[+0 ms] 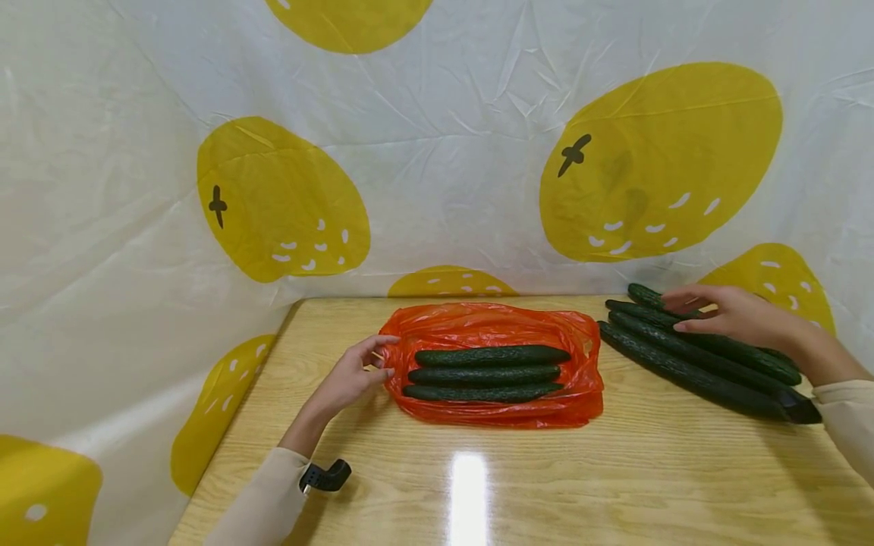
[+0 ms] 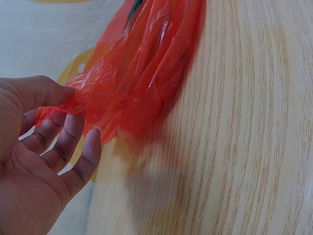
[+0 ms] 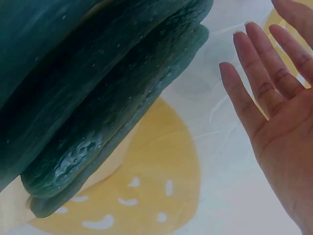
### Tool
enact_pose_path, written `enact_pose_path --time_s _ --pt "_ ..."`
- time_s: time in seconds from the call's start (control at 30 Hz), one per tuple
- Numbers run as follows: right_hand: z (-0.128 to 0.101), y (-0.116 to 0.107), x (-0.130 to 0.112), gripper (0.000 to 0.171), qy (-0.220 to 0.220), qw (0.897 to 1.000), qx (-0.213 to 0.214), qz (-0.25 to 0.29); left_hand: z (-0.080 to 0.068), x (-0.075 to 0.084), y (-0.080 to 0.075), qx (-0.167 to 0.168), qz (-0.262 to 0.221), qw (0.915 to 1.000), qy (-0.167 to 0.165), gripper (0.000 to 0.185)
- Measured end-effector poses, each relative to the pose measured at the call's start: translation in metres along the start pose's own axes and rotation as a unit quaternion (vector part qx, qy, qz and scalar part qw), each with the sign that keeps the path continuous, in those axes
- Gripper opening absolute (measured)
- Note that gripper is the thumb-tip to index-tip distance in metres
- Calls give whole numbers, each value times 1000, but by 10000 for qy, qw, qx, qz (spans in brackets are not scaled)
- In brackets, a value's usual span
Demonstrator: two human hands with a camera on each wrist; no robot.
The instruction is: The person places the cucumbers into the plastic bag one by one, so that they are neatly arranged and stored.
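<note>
A red plastic bag [image 1: 492,415] lies spread on the table with three dark green cucumbers [image 1: 488,355] in a row on it. At the bag's left end my left hand [image 1: 355,371] pinches the thin plastic between thumb and fingers; the left wrist view shows the hand [image 2: 54,147] at the crumpled edge of the bag [image 2: 142,73]. On the right, more cucumbers [image 1: 690,356] lie side by side in a slanting pile. My right hand [image 1: 737,318] is over the far side of this pile. In the right wrist view its fingers [image 3: 259,68] are extended, apart from the cucumbers [image 3: 107,93].
Under everything is a light wooden table [image 1: 560,485]. A white curtain [image 1: 451,197] with yellow fruit prints hangs along the back and left edges. A black strap [image 1: 326,476] sits at the left wrist.
</note>
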State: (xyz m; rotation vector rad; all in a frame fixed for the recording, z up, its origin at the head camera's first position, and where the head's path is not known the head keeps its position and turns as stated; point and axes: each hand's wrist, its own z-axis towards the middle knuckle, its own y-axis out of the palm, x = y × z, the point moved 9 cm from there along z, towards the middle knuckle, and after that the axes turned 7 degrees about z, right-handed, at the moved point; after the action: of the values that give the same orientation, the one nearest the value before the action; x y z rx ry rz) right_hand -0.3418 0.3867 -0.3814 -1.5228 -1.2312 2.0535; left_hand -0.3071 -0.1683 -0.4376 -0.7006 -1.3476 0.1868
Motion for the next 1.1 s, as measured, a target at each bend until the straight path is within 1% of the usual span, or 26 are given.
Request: enact_pose_path --time_s 0.1,0.3,0.6,0.77,1.1 --pt "-1 -3 6 44 -69 10000 27 16 0 -1 0 -9 4 10000 25 52" --pt "-3 -8 17 42 -103 9995 129 -259 0 -1 0 -7 23 10000 45 51" --pt "-6 -13 33 43 57 9986 233 -480 -1 0 1 16 -24 10000 39 51" --pt "-7 -13 42 45 206 9977 160 -631 0 -1 0 7 -41 10000 -3 51" --pt "-12 -15 62 45 191 9976 296 -591 -2 -1 -1 6 -80 10000 -55 52"
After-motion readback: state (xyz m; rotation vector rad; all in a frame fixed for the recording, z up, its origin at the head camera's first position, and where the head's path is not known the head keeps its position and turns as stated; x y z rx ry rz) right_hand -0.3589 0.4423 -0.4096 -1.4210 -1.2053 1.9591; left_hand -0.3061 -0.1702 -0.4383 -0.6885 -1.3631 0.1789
